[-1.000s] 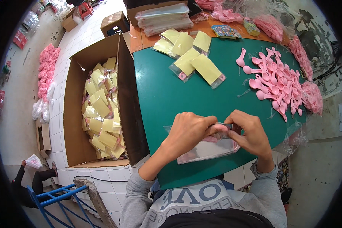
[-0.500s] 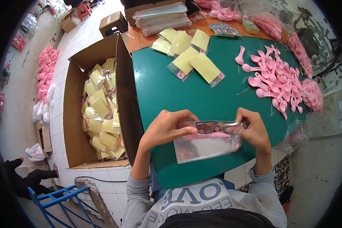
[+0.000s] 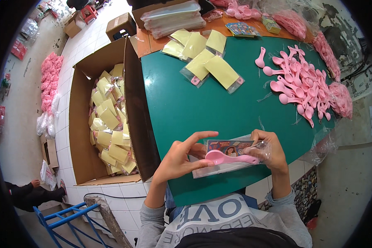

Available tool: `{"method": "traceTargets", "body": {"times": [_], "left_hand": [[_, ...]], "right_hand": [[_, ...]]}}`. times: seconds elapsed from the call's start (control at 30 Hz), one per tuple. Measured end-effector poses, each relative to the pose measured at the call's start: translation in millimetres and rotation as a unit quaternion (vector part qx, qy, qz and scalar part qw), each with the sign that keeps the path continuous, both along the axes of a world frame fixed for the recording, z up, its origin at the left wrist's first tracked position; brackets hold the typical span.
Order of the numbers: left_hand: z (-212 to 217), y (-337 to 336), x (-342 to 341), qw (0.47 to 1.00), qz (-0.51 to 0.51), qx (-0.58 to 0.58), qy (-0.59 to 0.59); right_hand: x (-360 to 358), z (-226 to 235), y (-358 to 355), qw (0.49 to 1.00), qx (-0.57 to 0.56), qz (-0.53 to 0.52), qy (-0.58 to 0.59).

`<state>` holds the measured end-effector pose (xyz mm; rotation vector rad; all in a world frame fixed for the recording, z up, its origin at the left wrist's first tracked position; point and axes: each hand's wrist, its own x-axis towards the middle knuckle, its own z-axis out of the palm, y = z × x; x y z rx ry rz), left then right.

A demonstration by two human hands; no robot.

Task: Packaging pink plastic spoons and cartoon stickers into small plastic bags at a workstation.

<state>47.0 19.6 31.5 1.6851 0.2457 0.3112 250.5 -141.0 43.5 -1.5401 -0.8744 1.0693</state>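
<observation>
Low over the near part of the green table, both hands hold a clear plastic bag (image 3: pixel 213 169). A pink spoon (image 3: pixel 231 158) lies lengthwise in front of a colourful printed card (image 3: pixel 229 145), its bowl toward the left. My left hand (image 3: pixel 175 159) has its thumb at the bowl end and some fingers behind the bag, while the index finger points away from it. My right hand (image 3: pixel 274 152) is closed round the bag's right end, by the spoon's handle. Whether spoon and card are fully inside the bag is hard to tell.
Pink spoons (image 3: pixel 301 82) are heaped at the right of the green table (image 3: pixel 186 111). Packed bags with yellow backs (image 3: pixel 223 70) lie at the far left. A big cardboard box (image 3: pixel 138 111) of similar packs stands left. Clear bags (image 3: pixel 173 18) are stacked behind.
The card and spoon have tilted to face me more and now show more fully. My left index finger has lifted and straightened; my right hand has moved slightly nearer to me.
</observation>
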Motion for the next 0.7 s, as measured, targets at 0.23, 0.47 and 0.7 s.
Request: {"method": "traceTargets", "body": {"times": [0.23,0.47,0.7], "left_hand": [[-7.6,-13.1,-1.3,0.981,0.168,0.072,0.058],[-17.1,-59.8,-6.0,0.932,0.152,-0.330,0.014],[-16.3,-60.0,-14.6,0.974,0.085,-0.202,0.058]], "right_hand": [[-8.3,9.2,-1.3,0.992,0.065,-0.043,-0.099],[-29.6,26.9,7.0,0.900,0.135,0.272,-0.311],[-45.1,0.3,18.7,0.927,0.050,0.101,-0.357]]}}
